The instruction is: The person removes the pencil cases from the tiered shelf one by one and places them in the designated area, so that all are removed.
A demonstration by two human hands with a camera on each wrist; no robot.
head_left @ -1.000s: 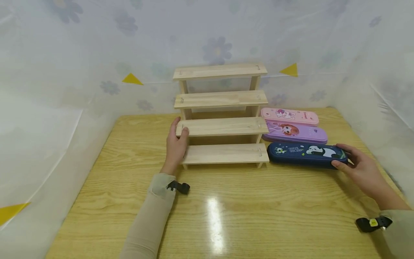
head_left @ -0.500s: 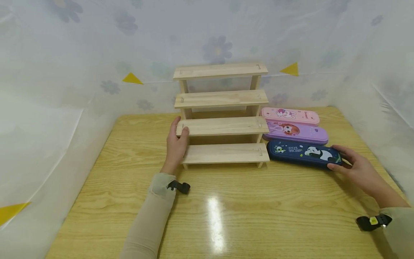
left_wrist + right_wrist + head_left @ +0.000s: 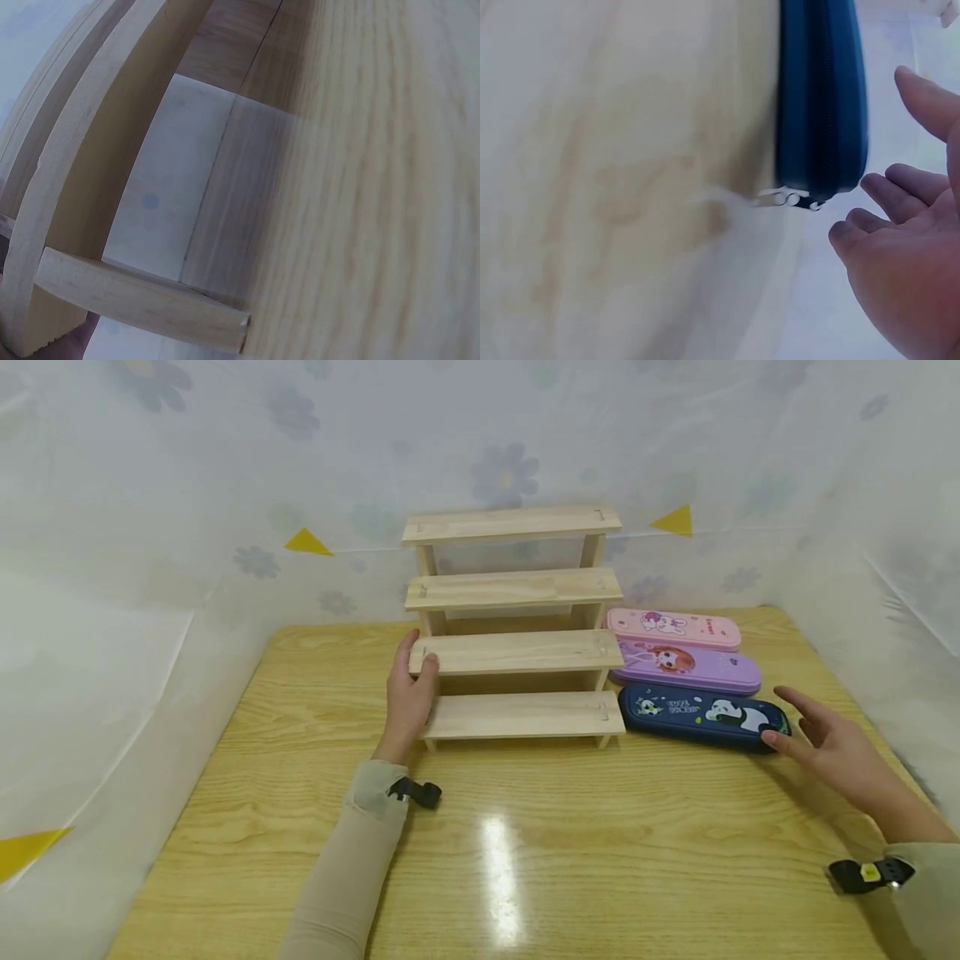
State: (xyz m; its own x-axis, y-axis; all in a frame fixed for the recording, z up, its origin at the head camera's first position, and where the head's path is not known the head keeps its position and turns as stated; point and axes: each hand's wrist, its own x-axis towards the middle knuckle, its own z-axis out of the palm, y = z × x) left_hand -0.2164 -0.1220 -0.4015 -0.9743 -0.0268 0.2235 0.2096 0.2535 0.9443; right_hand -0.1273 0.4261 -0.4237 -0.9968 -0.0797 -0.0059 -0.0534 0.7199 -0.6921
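My left hand (image 3: 409, 700) grips the left end of a four-tier wooden display stand (image 3: 517, 653), its thumb over the second-lowest board. Up close in the left wrist view are the boards and a side upright (image 3: 142, 296) of that stand. To the right of the stand lies a navy pencil case (image 3: 697, 718) with a panda on its lid. My right hand (image 3: 836, 756) is at the case's right end, fingers spread and holding nothing. Seen from the right wrist, the fingers are loose beside the zipped end, where a metal zipper pull (image 3: 799, 200) hangs.
Behind the navy case lie a purple pencil case (image 3: 693, 670) with a girl's picture and a pink pencil case (image 3: 708, 631) with a rabbit. All rest on a wood-grain table (image 3: 600, 852). A flower-patterned sheet (image 3: 360, 460) surrounds it at the back and sides.
The navy pencil case has shifted slightly left, towards the stand, and my right hand has loosened its grip from it. My left hand has stayed in place.
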